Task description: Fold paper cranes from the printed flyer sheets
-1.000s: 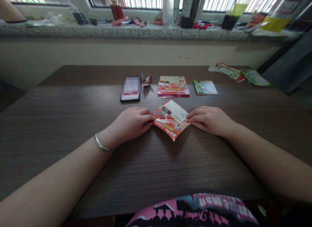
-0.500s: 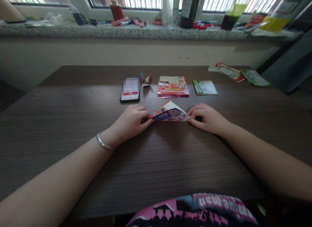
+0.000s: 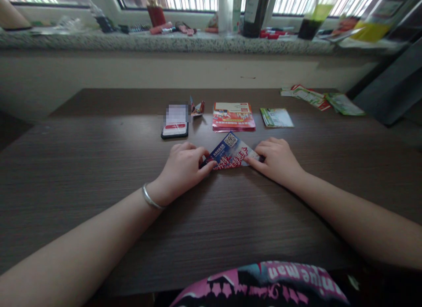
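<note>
A printed sheet of paper (image 3: 231,154), folded into a triangle, lies between my hands, its blue and red face with a small square code turned up and its peak pointing away from me. My left hand (image 3: 188,162) pinches the left corner, thumb on top of the paper. At the right corner my right hand (image 3: 275,159) does the same, its thumb reaching inward over the paper. The fingers under both corners are partly hidden. A silver bangle (image 3: 152,198) circles my left wrist.
Beyond the paper lie a phone (image 3: 175,126), a small folded paper piece (image 3: 198,108), a stack of red leaflets (image 3: 234,118) and a green-white pad (image 3: 277,118). More leaflets (image 3: 311,97) sit at the back right. Bottles (image 3: 255,14) line the stone windowsill (image 3: 184,44).
The paper's blue printed face now covers the whole triangle, where a pale and orange layer showed above it before. Both thumbs have moved inward onto the paper.
</note>
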The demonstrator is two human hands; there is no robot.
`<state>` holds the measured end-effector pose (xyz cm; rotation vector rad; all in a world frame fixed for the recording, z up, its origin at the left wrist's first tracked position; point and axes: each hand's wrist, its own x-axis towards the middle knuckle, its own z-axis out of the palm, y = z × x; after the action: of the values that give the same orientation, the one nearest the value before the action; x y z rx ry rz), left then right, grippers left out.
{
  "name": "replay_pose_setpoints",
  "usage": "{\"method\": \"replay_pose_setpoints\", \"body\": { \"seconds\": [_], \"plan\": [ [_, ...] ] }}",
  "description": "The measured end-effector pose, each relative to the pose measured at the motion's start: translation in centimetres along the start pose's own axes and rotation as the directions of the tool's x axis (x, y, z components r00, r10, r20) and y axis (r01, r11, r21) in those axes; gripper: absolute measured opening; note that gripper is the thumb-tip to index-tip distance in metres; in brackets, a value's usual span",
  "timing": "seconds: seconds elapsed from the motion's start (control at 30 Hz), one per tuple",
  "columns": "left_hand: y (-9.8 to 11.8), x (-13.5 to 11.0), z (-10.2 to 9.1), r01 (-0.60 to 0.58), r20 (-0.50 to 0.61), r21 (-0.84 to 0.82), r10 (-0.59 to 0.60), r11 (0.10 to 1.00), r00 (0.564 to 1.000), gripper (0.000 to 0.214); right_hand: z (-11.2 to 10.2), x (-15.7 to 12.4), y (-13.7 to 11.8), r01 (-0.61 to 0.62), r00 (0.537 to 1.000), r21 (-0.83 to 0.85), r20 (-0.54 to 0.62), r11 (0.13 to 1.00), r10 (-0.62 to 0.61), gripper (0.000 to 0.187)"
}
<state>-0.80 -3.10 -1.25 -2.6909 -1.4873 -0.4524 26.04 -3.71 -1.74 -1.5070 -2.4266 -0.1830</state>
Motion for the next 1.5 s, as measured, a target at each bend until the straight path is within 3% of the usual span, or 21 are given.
{"method": "replay_pose_setpoints", "body": {
  "seconds": [0.47, 0.7, 0.83, 0.97, 1.07, 1.27, 1.5],
  "plan": [
    [1.2, -0.1, -0.2, -0.021, -0.015, 0.165, 0.023, 0.986, 1.000, 0.038, 0.1, 0.6, -0.4, -0.042, 0.995, -0.129, 0.080, 0.991, 0.053, 0.054],
    [0.4, -0.3, -0.1, -0.045, 0.028, 0.154, 0.041, 0.987, 0.999, 0.028, 0.4, 0.2, 1.0, -0.162, 0.980, 0.053, 0.126, 0.985, 0.154, 0.035],
    [-0.8, -0.5, 0.1, -0.070, 0.037, 0.181, 0.065, 0.981, 0.997, 0.027, 0.5, -0.2, 2.1, -0.165, 0.978, 0.188, 0.159, 0.968, 0.136, 0.023],
    [-2.1, -0.4, 0.6, -0.198, 0.084, 0.118, 0.189, 0.973, 0.978, 0.028, 0.4, -0.4, 2.9, -0.171, 0.969, 0.288, 0.224, 0.942, 0.108, 0.015],
    [-2.5, -0.3, 0.6, -0.228, 0.106, 0.089, 0.218, 0.970, 0.970, 0.030, 0.4, -0.4, 3.2, -0.173, 0.964, 0.329, 0.252, 0.928, 0.090, 0.014],
    [-2.4, -0.4, 0.5, -0.236, 0.074, 0.087, 0.230, 0.968, 0.970, 0.033, 0.6, -0.5, 3.1, -0.164, 0.973, 0.383, 0.214, 0.909, 0.085, 0.018],
    [-2.4, -0.5, 0.9, -0.214, -0.027, -0.062, 0.212, 0.975, 0.977, 0.026, 1.2, -0.9, 2.5, -0.231, 0.973, 0.580, 0.161, 0.781, 0.169, 0.018]
  ]
}}
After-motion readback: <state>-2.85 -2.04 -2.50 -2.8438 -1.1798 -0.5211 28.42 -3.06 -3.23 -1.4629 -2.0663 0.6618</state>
